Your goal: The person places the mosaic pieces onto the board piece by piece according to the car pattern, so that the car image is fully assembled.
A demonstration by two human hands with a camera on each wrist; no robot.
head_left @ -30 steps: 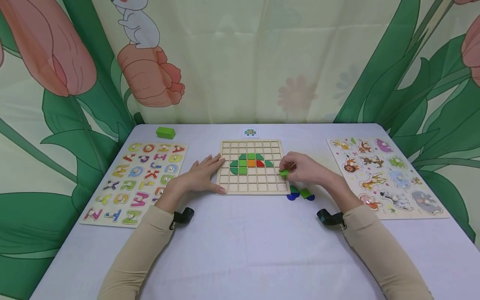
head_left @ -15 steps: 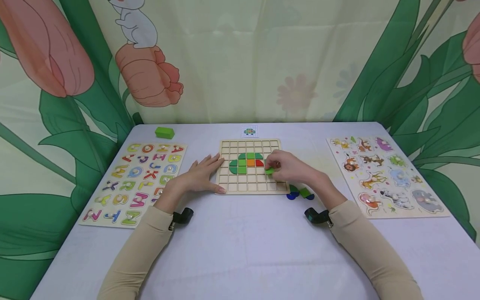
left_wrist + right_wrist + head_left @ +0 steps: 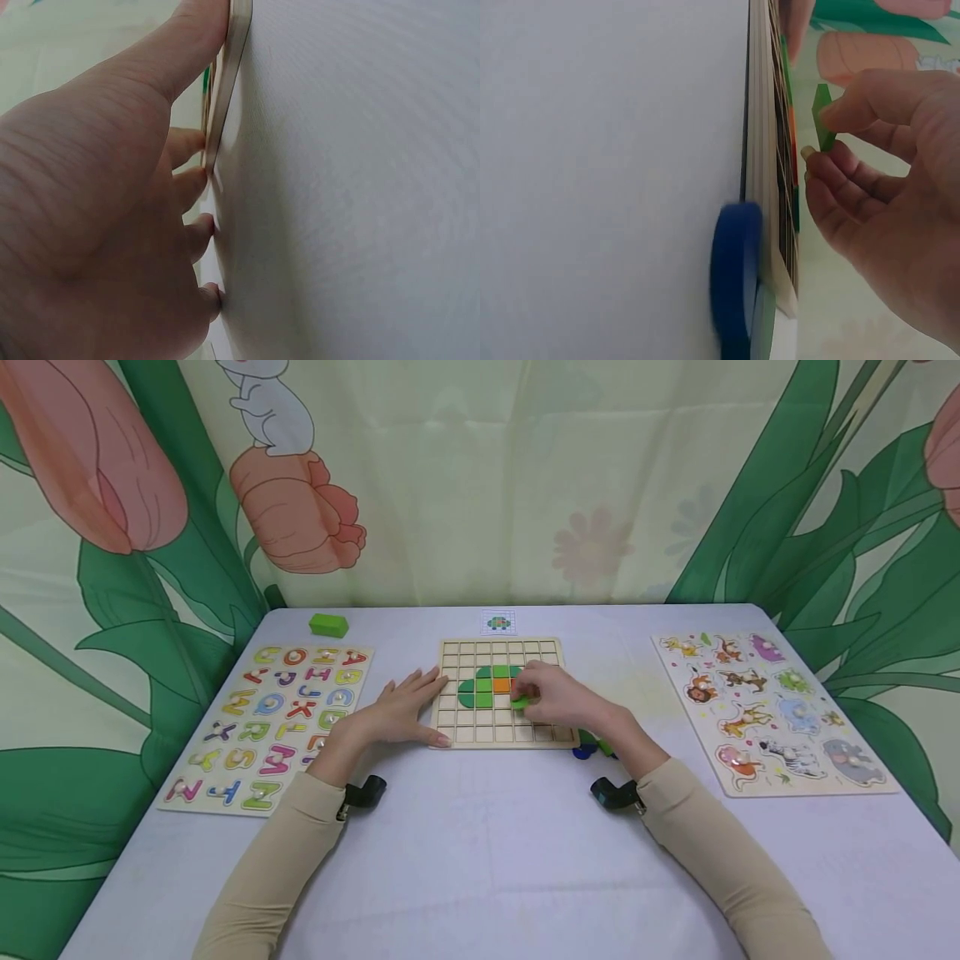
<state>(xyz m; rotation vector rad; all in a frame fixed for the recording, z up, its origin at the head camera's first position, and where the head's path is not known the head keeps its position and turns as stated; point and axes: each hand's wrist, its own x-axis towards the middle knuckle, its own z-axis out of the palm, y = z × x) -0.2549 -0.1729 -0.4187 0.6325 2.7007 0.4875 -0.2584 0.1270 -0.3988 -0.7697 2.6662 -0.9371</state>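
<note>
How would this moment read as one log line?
left hand: touches grid board | right hand: pinches green tile above grid board | loose pieces: near its right corner

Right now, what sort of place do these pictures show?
Probably a children's play or learning area: a letter puzzle and a wooden grid board lie before a cartoon-print backdrop.

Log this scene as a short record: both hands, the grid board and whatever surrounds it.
Left hand: touching the grid board's left side
Right hand: pinching a green tile above the board
Set tiles: green and orange visible; view partly blocked by right hand
Loose pieces: blue and green, near right front corner
Behind: pattern card
Left: letter board, green block
Right: animal board
</note>
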